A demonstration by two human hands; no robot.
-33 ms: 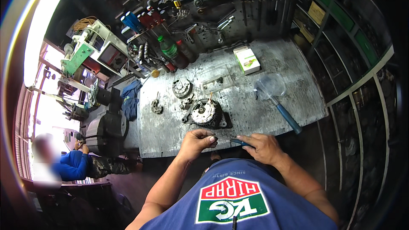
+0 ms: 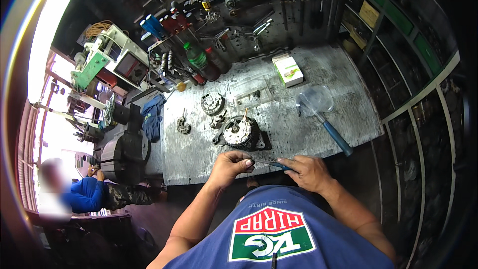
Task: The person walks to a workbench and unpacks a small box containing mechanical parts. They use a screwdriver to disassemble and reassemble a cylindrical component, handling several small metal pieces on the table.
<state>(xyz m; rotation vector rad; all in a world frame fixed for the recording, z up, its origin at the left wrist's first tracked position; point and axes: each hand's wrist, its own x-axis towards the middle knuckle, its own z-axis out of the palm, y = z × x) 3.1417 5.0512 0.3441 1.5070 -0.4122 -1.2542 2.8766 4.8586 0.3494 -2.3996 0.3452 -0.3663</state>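
Note:
My right hand (image 2: 308,172) is closed on the blue handle of a screwdriver (image 2: 280,166) near the workbench's front edge. My left hand (image 2: 231,169) is pinched at the tip of the thin shaft, on something small and dark that I cannot make out. Just beyond my hands an alternator (image 2: 238,133) with a pale metal face sits on the metal bench (image 2: 194,164). Behind it lie a round housing (image 2: 212,102), small parts (image 2: 183,127) and a clear tray (image 2: 254,97).
A white-green box (image 2: 288,69), a translucent paddle-shaped tool (image 2: 336,137) with blue handle, bottles (image 2: 196,57) and a blue cloth (image 2: 152,117) are on the bench. Tools hang on the back board (image 2: 294,10). Shelving (image 2: 418,94) stands right. A co-worker in blue (image 2: 82,194) works at a machine left.

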